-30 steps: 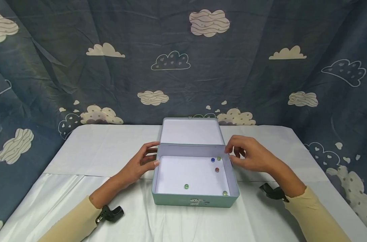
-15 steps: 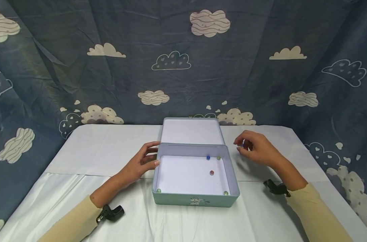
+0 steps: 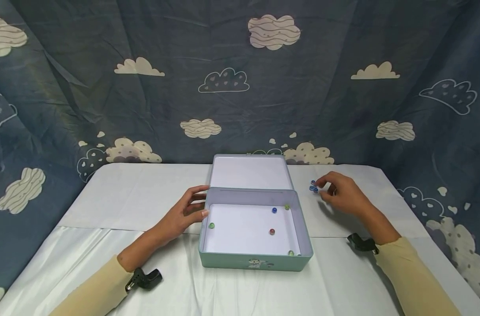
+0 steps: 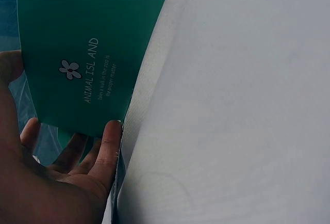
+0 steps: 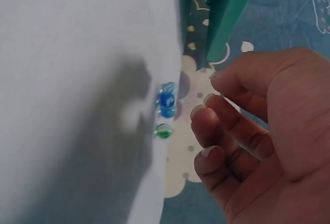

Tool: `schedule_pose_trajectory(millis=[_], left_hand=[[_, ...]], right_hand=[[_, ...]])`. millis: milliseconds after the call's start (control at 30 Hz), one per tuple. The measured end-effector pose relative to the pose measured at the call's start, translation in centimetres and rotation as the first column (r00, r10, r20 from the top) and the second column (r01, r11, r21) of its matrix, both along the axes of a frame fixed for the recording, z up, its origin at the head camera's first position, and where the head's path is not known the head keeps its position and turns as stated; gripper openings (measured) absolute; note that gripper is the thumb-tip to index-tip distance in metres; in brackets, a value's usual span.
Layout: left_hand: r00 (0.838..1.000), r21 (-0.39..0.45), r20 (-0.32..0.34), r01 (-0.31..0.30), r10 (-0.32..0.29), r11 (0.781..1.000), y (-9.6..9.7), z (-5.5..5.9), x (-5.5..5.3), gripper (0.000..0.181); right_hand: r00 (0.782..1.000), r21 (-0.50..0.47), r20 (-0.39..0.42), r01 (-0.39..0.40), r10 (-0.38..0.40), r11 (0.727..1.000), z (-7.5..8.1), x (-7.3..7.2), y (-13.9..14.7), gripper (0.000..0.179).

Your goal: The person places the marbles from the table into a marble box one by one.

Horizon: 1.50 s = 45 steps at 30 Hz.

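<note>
A green tin box (image 3: 255,260) stands with its lid (image 3: 249,172) raised at the back. On its pale floor lie a blue marble (image 3: 274,210), a reddish marble (image 3: 272,231), a green marble (image 3: 211,225) by the left wall and yellowish-green ones at the right. My left hand (image 3: 182,210) rests against the box's left side, thumb at the rim, fingers on the outer wall. Right of the box, a tight group of blue marbles (image 3: 313,187) sits on the table; my right hand (image 3: 342,193) is just beside it, fingers loosely bent with nothing between them.
White cloth (image 3: 145,193) covers the table. A dark blue curtain with cloud prints (image 3: 224,44) hangs behind it and at both sides. In the right wrist view, a green marble (image 5: 163,131) lies next to the blue ones.
My right hand went from the box's right rim to the table with a blue marble, then let go and drew back right. Loose marbles rolled inside the box; my left hand stayed put.
</note>
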<state>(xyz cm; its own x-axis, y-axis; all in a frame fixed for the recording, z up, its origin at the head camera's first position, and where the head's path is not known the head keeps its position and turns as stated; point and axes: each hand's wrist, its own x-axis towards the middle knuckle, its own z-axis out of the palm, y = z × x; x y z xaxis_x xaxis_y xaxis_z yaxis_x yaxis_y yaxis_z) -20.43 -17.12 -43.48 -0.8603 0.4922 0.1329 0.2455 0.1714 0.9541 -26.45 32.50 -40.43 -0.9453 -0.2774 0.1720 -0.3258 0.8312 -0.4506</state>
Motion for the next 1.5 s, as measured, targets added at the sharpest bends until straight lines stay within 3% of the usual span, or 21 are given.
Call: schedule_pose_trajectory(millis=[400, 1033, 1267, 1500], left_hand=[[1.0, -0.006, 0.01, -0.012, 0.012, 1.0, -0.1, -0.1, 0.0, 0.069], [1.0, -0.007, 0.007, -0.011, 0.011, 1.0, 0.0, 0.0, 0.0, 0.069], [1.0, -0.003, 0.01, -0.014, 0.014, 1.0, -0.1, -0.1, 0.1, 0.069], [1.0, -0.002, 0.007, -0.012, 0.012, 1.0, -0.1, -0.2, -0.1, 0.069]], right_hand=[[1.0, 0.061, 0.01, -0.004, 0.003, 0.998, -1.4, -0.6, 0.3, 0.027], [0.999, 0.062, 0.05, -0.007, 0.004, 0.998, -2.5, -0.8, 0.6, 0.016], [0.998, 0.069, 0.061, -0.007, 0.002, 0.998, -2.3, -0.7, 0.3, 0.014], [0.998, 0.031, 0.059, -0.02, 0.018, 0.999, -1.0, -0.2, -0.5, 0.016]])
